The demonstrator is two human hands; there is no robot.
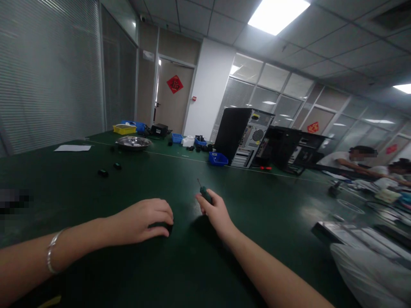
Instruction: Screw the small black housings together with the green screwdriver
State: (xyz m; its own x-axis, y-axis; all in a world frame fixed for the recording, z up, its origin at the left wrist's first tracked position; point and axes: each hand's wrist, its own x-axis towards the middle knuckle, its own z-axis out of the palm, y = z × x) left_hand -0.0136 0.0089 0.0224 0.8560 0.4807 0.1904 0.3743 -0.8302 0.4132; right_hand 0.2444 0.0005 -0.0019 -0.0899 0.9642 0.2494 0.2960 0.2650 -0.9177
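My right hand (216, 209) is closed round the dark green handle of a small screwdriver (205, 194), whose thin shaft points up and away from me. To its left, my left hand (147, 220) rests low over the green tabletop (189, 265), fingers bent and thumb below. A small black object (171, 226) shows at those fingertips, mostly hidden, so its kind is unclear. Farther left lie two small black pieces, one nearer (102, 172) and one just beyond (117, 166).
A metal dish (133, 143) with small parts stands at the back left, near a white paper (73, 148) and a yellow bin (124, 129). A blue bin (218, 159) sits beside a black computer tower (233, 132). A person (340, 160) works at the far right.
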